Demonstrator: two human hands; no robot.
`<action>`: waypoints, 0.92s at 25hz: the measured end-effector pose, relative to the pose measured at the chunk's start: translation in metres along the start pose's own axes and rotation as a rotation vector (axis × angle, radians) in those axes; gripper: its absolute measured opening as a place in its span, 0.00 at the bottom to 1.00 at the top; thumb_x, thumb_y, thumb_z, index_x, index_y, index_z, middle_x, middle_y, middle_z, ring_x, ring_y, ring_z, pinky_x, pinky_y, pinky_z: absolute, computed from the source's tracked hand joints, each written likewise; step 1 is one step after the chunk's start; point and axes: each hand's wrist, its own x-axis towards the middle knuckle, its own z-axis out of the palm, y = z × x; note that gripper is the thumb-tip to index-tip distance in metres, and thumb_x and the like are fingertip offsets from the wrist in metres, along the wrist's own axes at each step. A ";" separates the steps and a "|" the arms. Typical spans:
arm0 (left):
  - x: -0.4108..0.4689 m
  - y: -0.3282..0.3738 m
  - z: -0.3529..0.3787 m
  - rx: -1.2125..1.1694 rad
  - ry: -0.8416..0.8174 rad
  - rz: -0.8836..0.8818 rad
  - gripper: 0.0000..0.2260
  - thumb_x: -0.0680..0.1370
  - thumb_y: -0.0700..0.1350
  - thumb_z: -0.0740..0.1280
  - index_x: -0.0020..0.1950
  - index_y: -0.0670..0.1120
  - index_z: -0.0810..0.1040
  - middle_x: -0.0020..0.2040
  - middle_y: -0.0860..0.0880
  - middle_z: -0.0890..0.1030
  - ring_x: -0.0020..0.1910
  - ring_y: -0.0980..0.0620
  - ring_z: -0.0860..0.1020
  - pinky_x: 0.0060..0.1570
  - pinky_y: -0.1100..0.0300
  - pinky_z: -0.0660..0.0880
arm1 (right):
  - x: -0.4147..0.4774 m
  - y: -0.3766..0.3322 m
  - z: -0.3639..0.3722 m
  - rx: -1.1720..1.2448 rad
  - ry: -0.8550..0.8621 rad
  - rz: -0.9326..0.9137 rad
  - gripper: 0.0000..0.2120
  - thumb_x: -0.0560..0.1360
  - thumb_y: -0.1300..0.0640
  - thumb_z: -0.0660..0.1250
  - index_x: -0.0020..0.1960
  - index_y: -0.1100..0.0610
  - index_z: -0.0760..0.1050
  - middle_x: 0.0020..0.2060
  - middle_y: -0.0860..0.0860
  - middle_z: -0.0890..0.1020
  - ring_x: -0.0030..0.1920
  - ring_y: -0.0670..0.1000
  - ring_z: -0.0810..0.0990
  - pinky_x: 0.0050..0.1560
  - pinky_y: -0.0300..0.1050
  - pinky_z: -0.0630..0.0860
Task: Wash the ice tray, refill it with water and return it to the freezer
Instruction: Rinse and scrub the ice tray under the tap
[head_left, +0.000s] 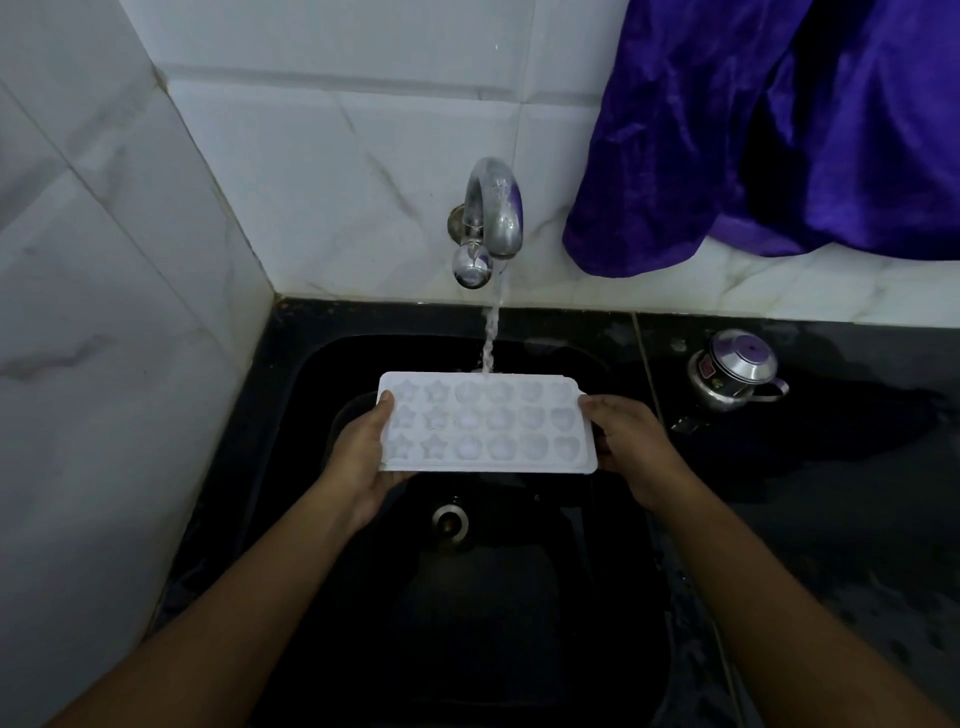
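A white ice tray (485, 423) with star, round and heart shaped cells is held level over the black sink (311, 364). My left hand (361, 457) grips its left end, thumb on top. My right hand (631, 441) grips its right end. A chrome tap (493, 213) on the tiled wall runs, and its stream of water (491, 332) lands on the tray's far edge near the middle.
The sink drain (451, 521) lies below the tray. A small steel lidded pot (735, 369) stands on the wet black counter at the right. A purple cloth (779, 130) hangs over the ledge at the upper right. White tiled walls close the left and back.
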 end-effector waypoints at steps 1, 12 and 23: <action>-0.001 -0.002 0.004 0.005 -0.003 -0.005 0.16 0.87 0.55 0.61 0.57 0.46 0.84 0.51 0.45 0.90 0.46 0.47 0.89 0.46 0.48 0.83 | -0.002 0.003 -0.005 0.016 0.018 -0.004 0.09 0.82 0.54 0.68 0.51 0.58 0.84 0.45 0.55 0.88 0.42 0.55 0.88 0.35 0.45 0.82; -0.005 0.018 0.051 0.059 -0.141 -0.028 0.17 0.89 0.53 0.56 0.61 0.47 0.82 0.53 0.46 0.90 0.49 0.47 0.89 0.40 0.50 0.85 | -0.004 -0.021 -0.048 0.107 0.214 -0.127 0.06 0.81 0.57 0.69 0.49 0.57 0.84 0.43 0.53 0.87 0.39 0.50 0.85 0.37 0.41 0.83; 0.003 0.056 0.049 0.020 -0.159 0.040 0.16 0.89 0.49 0.56 0.64 0.44 0.80 0.60 0.44 0.86 0.57 0.44 0.85 0.50 0.47 0.84 | 0.020 -0.059 -0.025 0.047 0.235 -0.142 0.09 0.81 0.61 0.66 0.57 0.63 0.82 0.51 0.59 0.85 0.48 0.57 0.83 0.42 0.46 0.79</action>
